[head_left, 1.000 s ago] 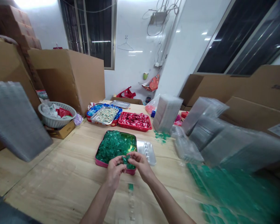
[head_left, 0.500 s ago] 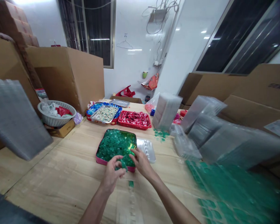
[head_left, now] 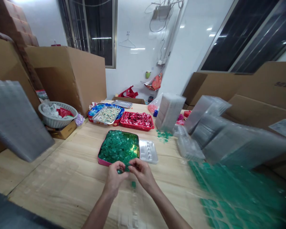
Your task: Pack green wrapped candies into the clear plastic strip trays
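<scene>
Green pcs (head_left: 119, 171) held in curled fingers of a worker's L hand (head_left: 114, 178), R hand (head_left: 143, 174) nearly closed beside them, its grip hard to tell from here, at near edge of pink-sided tray (head_left: 104, 162) heaped w/ more, on wood table (head_left: 69, 178). Red tray (head_left: 137, 128) sits behind; clear pkgs (head_left: 169, 111) stand to R.

There are two hands: one left hand (head_left: 115, 178) and one right hand (head_left: 143, 173). Just past them is one pink tin (head_left: 103, 162) with too many green bits (head_left: 115, 144) to count. One green square (head_left: 133, 184) lies between the hands, on the near side. Right of the right hand is one pale tray (head_left: 153, 156). Farther past the hands are one red basket (head_left: 138, 128) and two silver trays (head_left: 122, 104). Far left of the left hand is one basket with holes (head_left: 57, 122).
</scene>
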`<state>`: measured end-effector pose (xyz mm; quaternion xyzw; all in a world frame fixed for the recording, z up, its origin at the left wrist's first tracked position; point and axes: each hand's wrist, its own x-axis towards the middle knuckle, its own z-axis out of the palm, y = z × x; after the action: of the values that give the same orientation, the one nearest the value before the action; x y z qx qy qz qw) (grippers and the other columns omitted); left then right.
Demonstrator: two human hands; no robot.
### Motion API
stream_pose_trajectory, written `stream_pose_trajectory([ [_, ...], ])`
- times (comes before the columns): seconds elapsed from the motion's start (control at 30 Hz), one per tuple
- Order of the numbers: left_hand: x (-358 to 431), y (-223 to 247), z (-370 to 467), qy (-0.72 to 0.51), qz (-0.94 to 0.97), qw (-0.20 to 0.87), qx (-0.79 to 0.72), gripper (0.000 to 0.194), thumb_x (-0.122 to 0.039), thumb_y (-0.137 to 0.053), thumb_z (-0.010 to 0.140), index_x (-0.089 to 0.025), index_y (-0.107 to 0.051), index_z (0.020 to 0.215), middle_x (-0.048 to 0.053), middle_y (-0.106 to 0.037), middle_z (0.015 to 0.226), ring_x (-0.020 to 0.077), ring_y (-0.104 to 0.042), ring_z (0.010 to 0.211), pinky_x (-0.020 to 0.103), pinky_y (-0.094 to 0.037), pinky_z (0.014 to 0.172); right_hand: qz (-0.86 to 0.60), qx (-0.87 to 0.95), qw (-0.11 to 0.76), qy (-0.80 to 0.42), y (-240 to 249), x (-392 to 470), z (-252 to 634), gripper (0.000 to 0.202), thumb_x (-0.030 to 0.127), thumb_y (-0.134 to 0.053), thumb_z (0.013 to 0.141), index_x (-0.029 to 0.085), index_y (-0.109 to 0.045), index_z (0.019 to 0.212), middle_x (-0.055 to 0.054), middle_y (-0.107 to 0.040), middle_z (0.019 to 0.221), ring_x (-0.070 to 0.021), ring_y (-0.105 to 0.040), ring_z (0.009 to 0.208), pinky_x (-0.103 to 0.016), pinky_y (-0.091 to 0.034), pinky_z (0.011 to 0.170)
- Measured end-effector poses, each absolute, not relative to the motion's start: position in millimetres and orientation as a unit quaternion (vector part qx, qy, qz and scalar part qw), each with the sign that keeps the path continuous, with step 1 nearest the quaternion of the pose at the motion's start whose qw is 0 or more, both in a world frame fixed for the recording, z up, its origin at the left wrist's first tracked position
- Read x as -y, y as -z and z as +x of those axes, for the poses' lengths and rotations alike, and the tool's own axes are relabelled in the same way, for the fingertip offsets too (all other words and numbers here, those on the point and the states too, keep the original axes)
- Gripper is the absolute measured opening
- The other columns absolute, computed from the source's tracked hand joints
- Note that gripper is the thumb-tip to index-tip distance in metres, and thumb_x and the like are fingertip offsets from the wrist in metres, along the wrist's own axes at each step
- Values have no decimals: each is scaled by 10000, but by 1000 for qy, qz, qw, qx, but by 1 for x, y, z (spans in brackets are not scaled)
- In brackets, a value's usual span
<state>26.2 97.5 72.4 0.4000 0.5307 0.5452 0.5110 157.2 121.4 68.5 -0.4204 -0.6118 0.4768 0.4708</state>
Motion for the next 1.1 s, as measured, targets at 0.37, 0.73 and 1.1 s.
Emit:
stream_pose_trajectory([
  [0.37, -90, -71, 25, -501, 204, 738, -403, 319, -295, -787, 464, -137, -563, 627, -52, -470, 480, 42, -380, 427, 176, -175, 402, -404, 624, 532, -405, -75, -106, 151, 94, 283, -612, 747, 190, -608, 756, -34, -602, 764, -160, -544, 722, -254, -430, 630],
  [0.73, -94, -71, 21, -561, 409, 612, -379, 242, -234, -660, 619, -142, -484, 480, -52, -350, 535, 58, -264, 494, 227, -155, 461, -408, 310, 511, -690, -75, -126, 137, 335, 295, -806, 436, 144, -541, 574, 46, -527, 490, -67, -455, 439, -203, -379, 469],
  [1.1, -95, -75, 5, -563, 438, 584, -387, 215, -205, -641, 619, -146, -484, 485, -41, -361, 556, 66, -270, 507, 227, -170, 462, -436, 297, 542, -654, -76, -134, 116, 315, 286, -768, 444, 158, -514, 580, 79, -469, 424, -45, -369, 368, -175, -307, 372],
])
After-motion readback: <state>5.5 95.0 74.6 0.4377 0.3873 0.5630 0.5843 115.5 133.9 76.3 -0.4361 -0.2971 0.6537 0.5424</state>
